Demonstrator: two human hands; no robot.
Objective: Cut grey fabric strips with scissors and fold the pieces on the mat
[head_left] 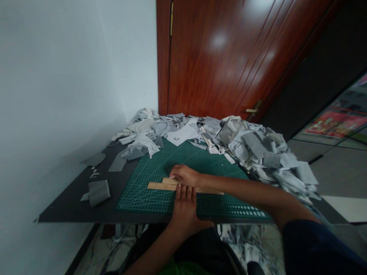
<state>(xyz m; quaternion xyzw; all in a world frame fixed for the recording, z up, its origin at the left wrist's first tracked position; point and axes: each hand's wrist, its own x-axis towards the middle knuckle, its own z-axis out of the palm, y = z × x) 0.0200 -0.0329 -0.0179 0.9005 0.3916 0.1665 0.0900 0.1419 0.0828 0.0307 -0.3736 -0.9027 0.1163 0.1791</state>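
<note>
A long wooden ruler (156,186) lies across the green cutting mat (160,200) in front of me. A shorter light wooden strip (166,180) sits along its far edge, partly under my right hand. My left hand (185,208) reaches from the near edge, fingers stretched out and pressing flat on the ruler, thumb out to the right. Just beyond it, my right hand (185,174) comes in from the right with curled fingers at the wooden strip. Whatever is pinched in those fingers is hidden. The right forearm covers part of the ruler's right side.
Grey and white fabric scraps (143,141) heap along the mat's far edge, with a larger pile (258,149) at right. A folded grey cloth (99,192) lies on the dark table (71,202) at left. A white wall (71,76) and wooden door (206,68) stand behind.
</note>
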